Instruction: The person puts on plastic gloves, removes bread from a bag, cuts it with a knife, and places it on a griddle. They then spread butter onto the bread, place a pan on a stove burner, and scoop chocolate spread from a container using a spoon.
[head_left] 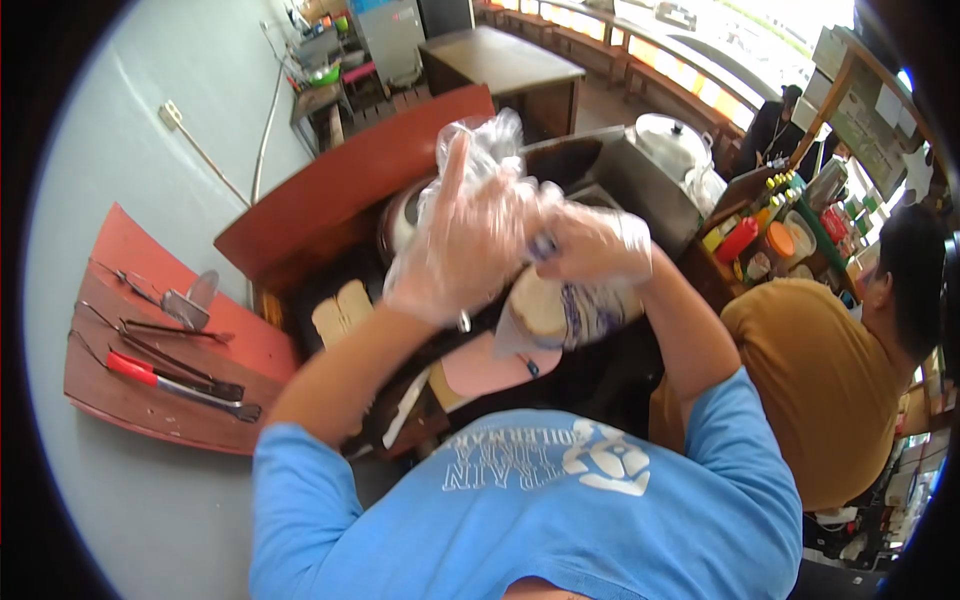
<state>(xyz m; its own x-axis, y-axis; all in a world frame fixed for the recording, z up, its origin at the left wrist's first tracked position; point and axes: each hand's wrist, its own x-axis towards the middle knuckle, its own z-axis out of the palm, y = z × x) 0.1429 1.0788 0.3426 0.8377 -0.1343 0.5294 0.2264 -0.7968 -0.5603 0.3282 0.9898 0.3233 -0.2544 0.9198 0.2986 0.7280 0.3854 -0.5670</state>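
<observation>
Both of my hands wear clear plastic gloves and meet in front of me above the counter. My left hand [465, 240] is raised with a finger stretched up, and crumpled clear plastic [490, 140] bunches beyond its fingers. My right hand [595, 240] is closed against its side; a small dark-blue bit shows at the grip, but what it holds is hidden. Below the hands lies a bag of sliced bread [600, 312] with blue print. Beside it are a pink cutting board [495, 367] and a white-handled knife [407, 408]. Two bread slices [342, 313] lie left of my left forearm.
Tongs [170, 378] and a spatula [190, 305] lie on a reddish board at left. A red-brown panel [350, 185] stands behind the dark cooking surface. A lidded pot [672, 145] sits beyond my right hand. Sauce bottles [738, 240] and a person in brown [815, 390] are at right.
</observation>
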